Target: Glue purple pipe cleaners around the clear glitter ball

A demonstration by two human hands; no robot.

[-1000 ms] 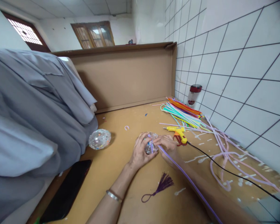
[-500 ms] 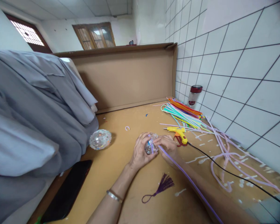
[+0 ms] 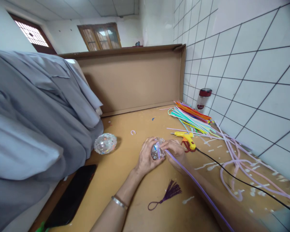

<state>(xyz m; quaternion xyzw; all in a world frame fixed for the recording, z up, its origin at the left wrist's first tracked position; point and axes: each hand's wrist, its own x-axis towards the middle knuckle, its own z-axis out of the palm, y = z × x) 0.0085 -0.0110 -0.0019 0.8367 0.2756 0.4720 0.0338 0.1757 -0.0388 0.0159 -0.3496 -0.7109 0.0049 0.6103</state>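
While the tabletop (image 3: pixel 106 170) carries most of the items noted, all positions are taken from the yellow glue gun (image 3: pixel 187 137). Beyond it stands a cardboard wall (image 3: pixel 135 80); well to its left hangs a grey cloth (image 3: pixel 33 122). A black slab (image 3: pixel 71 196) lies far to its left, on the near side. A bundle of coloured stems (image 3: pixel 190 117) lies just beyond it.

Both hands are left of the gun, the right hand (image 3: pixel 175 153) nearer to it. The right fingertips are drawn into a narrow pinch at one end of a purple strip (image 3: pixel 190 176). The strip's long axis runs from that pinch to the near right, passing on the gun's near side. The left hand (image 3: pixel 145 158) is curled around a clear ball (image 3: pixel 156 152), left of the gun, with the pinch at the ball's right side. Whether the strip is fixed to the ball cannot be told.

A second ball (image 3: pixel 105 143) rests well left of the gun. A dark tassel (image 3: pixel 171 190) lies on the gun's near side; a pink curl (image 3: pixel 133 132) lies to its left.
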